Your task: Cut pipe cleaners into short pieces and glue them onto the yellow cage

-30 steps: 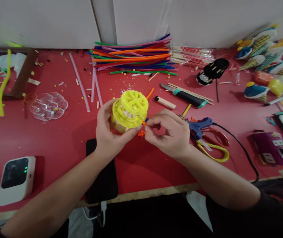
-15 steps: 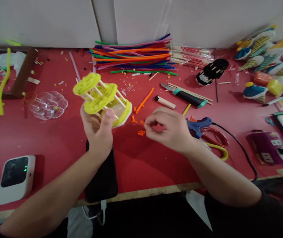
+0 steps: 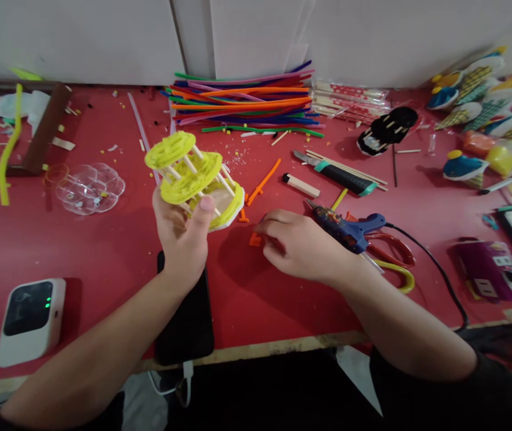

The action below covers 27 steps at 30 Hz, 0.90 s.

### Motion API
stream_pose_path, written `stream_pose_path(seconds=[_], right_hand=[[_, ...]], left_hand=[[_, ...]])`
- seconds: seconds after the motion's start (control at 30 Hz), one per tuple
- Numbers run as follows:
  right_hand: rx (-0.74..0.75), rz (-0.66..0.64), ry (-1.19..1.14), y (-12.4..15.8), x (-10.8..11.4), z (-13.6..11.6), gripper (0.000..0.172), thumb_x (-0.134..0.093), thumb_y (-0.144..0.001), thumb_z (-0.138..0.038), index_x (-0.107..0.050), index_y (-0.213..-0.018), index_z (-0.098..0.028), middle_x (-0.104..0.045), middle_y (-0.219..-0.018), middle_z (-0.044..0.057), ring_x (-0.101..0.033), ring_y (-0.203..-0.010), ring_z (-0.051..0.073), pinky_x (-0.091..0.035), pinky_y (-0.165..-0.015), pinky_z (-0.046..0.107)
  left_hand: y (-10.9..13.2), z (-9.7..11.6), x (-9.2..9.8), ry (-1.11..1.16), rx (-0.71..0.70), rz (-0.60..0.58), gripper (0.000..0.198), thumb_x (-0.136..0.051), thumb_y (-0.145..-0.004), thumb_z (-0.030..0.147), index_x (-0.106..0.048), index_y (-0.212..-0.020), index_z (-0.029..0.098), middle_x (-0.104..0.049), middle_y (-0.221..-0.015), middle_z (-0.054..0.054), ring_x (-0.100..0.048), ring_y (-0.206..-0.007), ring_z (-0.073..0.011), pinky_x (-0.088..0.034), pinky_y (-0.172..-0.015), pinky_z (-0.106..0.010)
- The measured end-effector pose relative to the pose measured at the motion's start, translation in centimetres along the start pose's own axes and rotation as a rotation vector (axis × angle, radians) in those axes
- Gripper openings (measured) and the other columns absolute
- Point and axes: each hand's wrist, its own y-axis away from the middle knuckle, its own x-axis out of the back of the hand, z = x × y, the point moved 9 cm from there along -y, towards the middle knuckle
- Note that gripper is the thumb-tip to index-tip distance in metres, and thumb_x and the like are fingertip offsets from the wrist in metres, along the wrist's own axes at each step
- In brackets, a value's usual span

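In my left hand point(image 3: 184, 239) is a small tiered model point(image 3: 191, 170) of yellow fuzzy pipe-cleaner discs joined by thin wooden sticks. It tilts, with my thumb pressed on the lowest tier and the other fingers behind. My right hand point(image 3: 301, 246) is low over the table, fingers curled together at a few short orange pipe-cleaner pieces point(image 3: 255, 240). What lies between its fingertips is too small to make out. Just beyond are a longer orange pipe-cleaner strip point(image 3: 264, 182) and another short orange bit point(image 3: 243, 216). A blue glue gun point(image 3: 350, 230) lies beside my right wrist.
Behind lie a bundle of coloured pipe cleaners point(image 3: 242, 99), a utility knife point(image 3: 343, 177) and a black tiered model point(image 3: 386, 130). Scissors point(image 3: 395, 269) are by my right forearm. A phone point(image 3: 184, 317) lies under my left wrist, a white device point(image 3: 32, 320) further left.
My right hand has lowered toward the short orange pieces, and its fingers have curled closer. The left hand still holds the yellow model, slightly further right in the picture.
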Motion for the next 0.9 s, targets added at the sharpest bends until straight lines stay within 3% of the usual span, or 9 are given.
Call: stream_pose_path(seconds=[0.13, 0.23, 0.43, 0.7, 0.9], right_hand=[[0.025, 0.027, 0.030, -0.1, -0.2, -0.6, 0.029, -0.064, -0.090, -0.023, -0.072, -0.114, -0.010, -0.068, -0.113, 0.016, -0.069, -0.099, 0.027, -0.057, -0.092, 0.040], [-0.001, -0.038, 0.058, -0.6, -1.3, -0.1, 0.019, -0.059, -0.097, -0.021, -0.075, -0.103, -0.012, -0.070, -0.107, 0.014, -0.070, -0.093, 0.025, -0.057, -0.090, 0.040], [-0.031, -0.042, 0.046, -1.1, -1.8, 0.4, 0.020, -0.059, -0.098, -0.020, -0.076, -0.089, -0.014, -0.072, -0.094, 0.010, -0.070, -0.092, 0.023, -0.055, -0.085, 0.036], [-0.006, 0.098, 0.180, -3.6, 2.2, 2.3, 0.017, -0.058, -0.097, -0.018, -0.074, -0.092, -0.016, -0.070, -0.096, 0.010, -0.066, -0.088, 0.022, -0.051, -0.079, 0.033], [0.021, 0.035, 0.276, -6.4, 3.1, 4.1, 0.025, -0.049, -0.094, -0.006, -0.073, -0.093, -0.013, -0.068, -0.102, 0.014, -0.063, -0.086, 0.022, -0.048, -0.079, 0.034]], left_hand=[[0.0, -0.1, 0.1, 0.020, 0.022, 0.008, 0.045, -0.072, -0.085, 0.060, -0.061, -0.121, 0.035, -0.068, -0.123, -0.004, -0.061, -0.132, -0.0298, -0.053, -0.111, -0.049], [0.0, -0.1, 0.1, 0.040, 0.026, 0.001, 0.041, -0.073, -0.085, 0.057, -0.063, -0.118, 0.035, -0.068, -0.123, -0.004, -0.060, -0.133, -0.0298, -0.054, -0.110, -0.049], [0.0, -0.7, 0.1, 0.054, 0.051, 0.010, 0.043, -0.073, -0.085, 0.058, -0.061, -0.120, 0.036, -0.067, -0.126, -0.005, -0.061, -0.131, -0.0305, -0.057, -0.106, -0.049], [-0.2, -0.8, 0.0, 0.092, 0.044, 0.027, 0.043, -0.072, -0.086, 0.057, -0.059, -0.120, 0.034, -0.070, -0.118, -0.004, -0.070, -0.115, -0.0259, -0.058, -0.105, -0.046], [-0.5, -0.8, 0.1, 0.172, 0.100, 0.060, 0.049, -0.080, -0.078, 0.058, -0.060, -0.112, 0.029, -0.071, -0.117, -0.004, -0.072, -0.106, -0.0231, -0.060, -0.097, -0.043]])
